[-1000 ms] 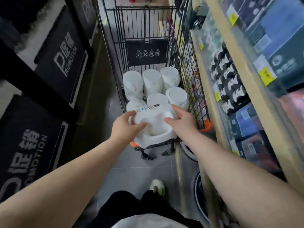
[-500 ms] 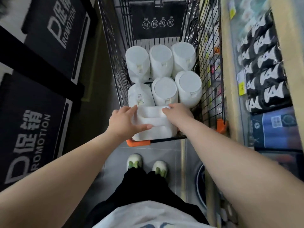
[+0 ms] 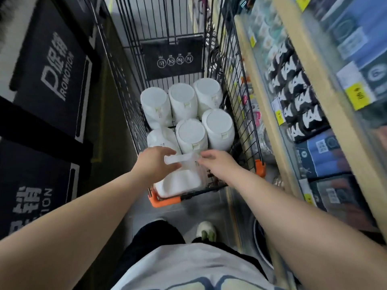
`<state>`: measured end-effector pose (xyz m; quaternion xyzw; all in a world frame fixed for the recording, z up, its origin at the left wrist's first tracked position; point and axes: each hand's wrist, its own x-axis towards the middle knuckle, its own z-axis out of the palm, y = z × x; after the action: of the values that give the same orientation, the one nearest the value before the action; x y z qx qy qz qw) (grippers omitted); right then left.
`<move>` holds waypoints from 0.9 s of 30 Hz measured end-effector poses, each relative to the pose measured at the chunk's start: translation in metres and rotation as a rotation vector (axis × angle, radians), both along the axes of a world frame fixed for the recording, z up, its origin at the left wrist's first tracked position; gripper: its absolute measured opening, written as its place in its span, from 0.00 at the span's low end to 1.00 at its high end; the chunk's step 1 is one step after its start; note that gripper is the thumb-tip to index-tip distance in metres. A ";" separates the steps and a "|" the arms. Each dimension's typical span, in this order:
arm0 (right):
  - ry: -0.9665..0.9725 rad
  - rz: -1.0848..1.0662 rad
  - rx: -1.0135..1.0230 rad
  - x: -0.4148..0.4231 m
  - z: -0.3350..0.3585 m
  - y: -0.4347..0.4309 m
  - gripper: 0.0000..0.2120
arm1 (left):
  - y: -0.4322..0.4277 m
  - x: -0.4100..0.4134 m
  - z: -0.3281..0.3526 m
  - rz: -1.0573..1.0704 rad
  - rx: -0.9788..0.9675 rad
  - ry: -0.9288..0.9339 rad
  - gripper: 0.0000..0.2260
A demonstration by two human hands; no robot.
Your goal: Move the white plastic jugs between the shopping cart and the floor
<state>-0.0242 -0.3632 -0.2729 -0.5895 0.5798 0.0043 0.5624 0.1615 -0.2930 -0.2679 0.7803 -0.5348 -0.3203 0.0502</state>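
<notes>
A white plastic jug (image 3: pixel 180 183) lies at the near end of the black wire shopping cart (image 3: pixel 245 114), its handle up. My left hand (image 3: pixel 156 163) hovers over the jug's left side, loose fingers touching the handle. On the right, my right hand (image 3: pixel 219 165) has its fingertips at the handle's other end. Neither hand wraps the jug's body. Several more white jugs (image 3: pixel 190 137) stand packed together farther in the cart.
A wooden shelf (image 3: pixel 270 122) full of packaged goods runs close along the cart's right side. Black promotion bins (image 3: pixel 52 80) line the left. Grey floor tiles (image 3: pixel 188 212) and my shoe (image 3: pixel 206 230) show below the cart's orange corner (image 3: pixel 163 200).
The jug went from being held above the cart's near rim down into the basket. Both hands came off its sides and now sit loosely at the handle.
</notes>
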 end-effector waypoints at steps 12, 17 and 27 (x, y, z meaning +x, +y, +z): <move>0.009 -0.823 -0.406 -0.006 0.052 0.106 0.05 | -0.031 -0.010 0.063 -0.603 -0.161 0.278 0.13; 0.051 -1.027 -0.479 -0.026 0.071 0.180 0.05 | 0.003 -0.052 0.079 -0.788 -0.155 0.396 0.16; 0.187 -1.546 -0.579 -0.076 0.104 0.408 0.11 | 0.165 -0.172 0.101 -1.250 -0.030 0.551 0.13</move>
<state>-0.0997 0.0450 -0.1684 -0.1433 0.8439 -0.4839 0.1821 -0.0104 -0.1281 -0.1670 0.2141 -0.8570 -0.4688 0.0010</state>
